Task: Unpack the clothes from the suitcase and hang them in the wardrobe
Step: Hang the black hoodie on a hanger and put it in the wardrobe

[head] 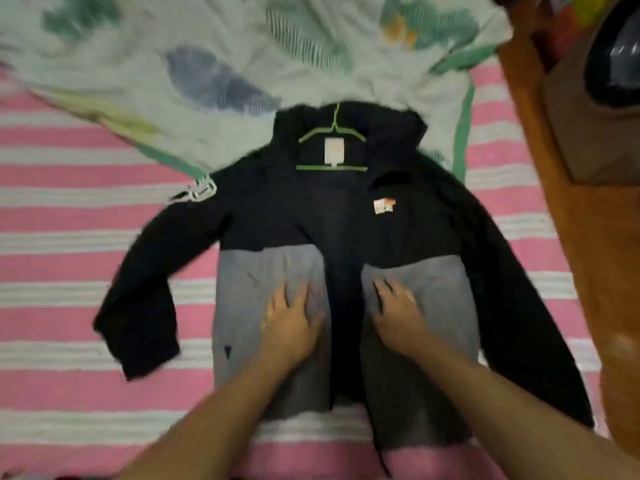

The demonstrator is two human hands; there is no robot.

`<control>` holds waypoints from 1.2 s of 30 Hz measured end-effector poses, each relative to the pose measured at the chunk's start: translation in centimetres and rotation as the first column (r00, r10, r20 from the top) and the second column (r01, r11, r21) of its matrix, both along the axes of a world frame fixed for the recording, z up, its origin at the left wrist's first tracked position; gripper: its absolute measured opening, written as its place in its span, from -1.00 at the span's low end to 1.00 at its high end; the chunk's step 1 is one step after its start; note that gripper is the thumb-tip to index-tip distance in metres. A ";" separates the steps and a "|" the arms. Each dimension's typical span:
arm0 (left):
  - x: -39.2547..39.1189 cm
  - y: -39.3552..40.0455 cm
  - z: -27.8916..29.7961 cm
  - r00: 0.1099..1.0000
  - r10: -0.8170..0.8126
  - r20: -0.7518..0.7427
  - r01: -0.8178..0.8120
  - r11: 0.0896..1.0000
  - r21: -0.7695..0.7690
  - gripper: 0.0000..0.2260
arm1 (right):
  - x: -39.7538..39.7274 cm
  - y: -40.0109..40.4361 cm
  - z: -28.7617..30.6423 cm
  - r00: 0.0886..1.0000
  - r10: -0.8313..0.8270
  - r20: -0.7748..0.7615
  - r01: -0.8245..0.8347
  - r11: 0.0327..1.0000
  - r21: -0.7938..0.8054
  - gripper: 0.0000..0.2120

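Jacket (263,216) lies face-up and open on the bed, black upper body, grey lower panels, sleeves spread to either side. A green hanger (332,147) is already seated inside the collar, hook pointing up past the neckline; likely laid flat so the shoulders could be fitted onto it before lifting.

Left hand (291,320) rests palm-down on the left grey front panel, fingers straight and spread; nothing pinched. Right hand (398,313) the same on the right panel, flat, fingers extended. Both sit just beside the open front edges. Judgement: smoothing the panels or about to draw them together to close the front. Zip or buttons not discernible; frame is motion-blurred.

Surface: bed covered by a pink-and-white striped sheet (69,258). A pale leaf-print blanket (207,46) is bunched at the far end, the jacket collar overlapping its edge. Wooden furniture (568,237) borders the bed at right, with a dark rounded object (616,60) on it, unidentified. Suitcase and wardrobe not in view.
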State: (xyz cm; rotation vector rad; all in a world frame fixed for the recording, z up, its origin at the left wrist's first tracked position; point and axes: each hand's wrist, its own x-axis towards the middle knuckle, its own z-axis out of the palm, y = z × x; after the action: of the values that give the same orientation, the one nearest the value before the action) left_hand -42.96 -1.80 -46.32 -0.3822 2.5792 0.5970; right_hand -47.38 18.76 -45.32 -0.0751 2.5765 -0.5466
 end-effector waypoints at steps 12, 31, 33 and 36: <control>20.8 -0.6 -4.4 0.877 -0.469 -0.105 0.438 0.870 -0.228 -0.35 | 17.9 0.3 -5.2 0.986 0.162 0.030 -0.161 0.915 0.370 -0.13; 22.8 1.8 -1.1 0.211 0.730 0.650 -0.953 0.004 0.304 -0.80 | 19.9 0.7 -1.4 0.919 -0.341 0.197 0.363 0.928 -0.088 -0.71; 22.4 2.9 -1.5 0.090 0.674 0.733 -0.935 -0.196 0.295 -0.83 | 21.6 0.6 -1.6 0.893 -0.439 0.102 0.445 0.894 -0.055 -0.90; 21.7 4.3 -1.9 0.074 0.643 0.762 -0.924 -0.243 0.295 -0.86 | 24.1 0.0 -2.7 0.932 -0.334 0.141 0.334 0.942 0.026 -0.84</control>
State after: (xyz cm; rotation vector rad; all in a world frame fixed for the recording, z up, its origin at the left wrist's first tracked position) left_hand -21.23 2.52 -48.19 -1.7772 0.9286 1.8456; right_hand -23.29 18.75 -47.97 0.3981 2.4590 -0.6462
